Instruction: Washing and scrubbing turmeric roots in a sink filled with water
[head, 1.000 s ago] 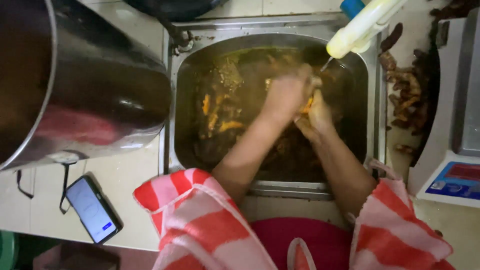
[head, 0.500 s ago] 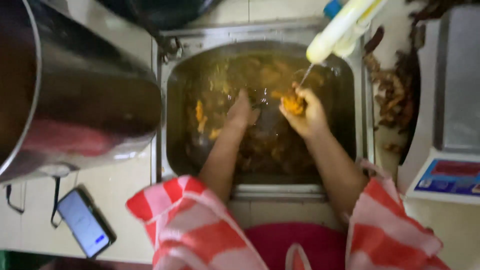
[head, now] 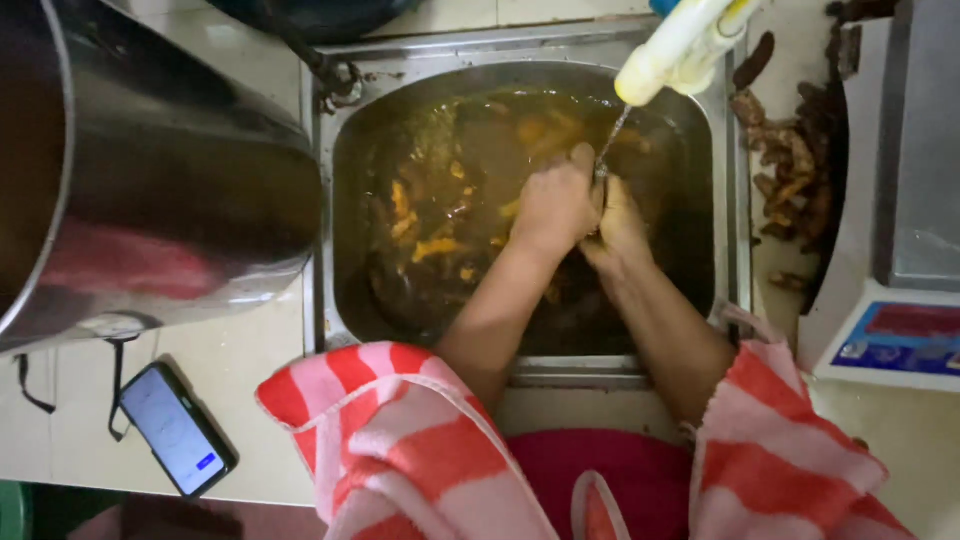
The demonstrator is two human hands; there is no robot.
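Pale counter (head: 250, 410), steel pot (head: 150, 190), phone (head: 177, 428), scale (head: 900, 250)

Glossy metal pot (head: 150, 180), steel sink (head: 520, 45)

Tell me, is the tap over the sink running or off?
Running: a thin stream falls from the tap onto the hands.

Sleeves (head: 400, 440) red-white striped; sink (head: 725, 200) steel-grey, water (head: 480, 150) murky brown; tap (head: 670, 45) pale yellow.
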